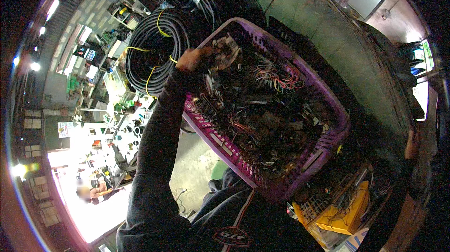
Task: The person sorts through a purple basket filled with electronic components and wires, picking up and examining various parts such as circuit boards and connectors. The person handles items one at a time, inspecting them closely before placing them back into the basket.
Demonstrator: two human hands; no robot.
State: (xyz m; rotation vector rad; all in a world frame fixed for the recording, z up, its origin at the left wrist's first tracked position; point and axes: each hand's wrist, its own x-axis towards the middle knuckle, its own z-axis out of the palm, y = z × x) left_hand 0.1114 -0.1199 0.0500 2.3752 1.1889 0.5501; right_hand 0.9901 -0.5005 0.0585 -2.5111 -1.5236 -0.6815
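Note:
A purple plastic basket (216, 143) with slotted sides is tilted in front of my body. Inside it lies a dark jumble of scrap, with a tangle of red and pale wires (283, 76) towards its far side. My left hand (194, 60) reaches across the basket's upper left rim, touching or close to a crumpled greyish clump (228, 52). Shadow and blur hide its fingers, so its grip is unclear. At the far right edge, my right hand (412, 143) shows only as a dim shape away from the basket, and its fingers cannot be made out.
Coils of black hose or cable (157, 52) with yellow ties stand beyond the basket on the left. A large greenish-grey surface (323, 31) rises behind it. Near the lower right is a yellow container (344, 214) with wires and scrap. Another person (96, 190) is at the bright lower left.

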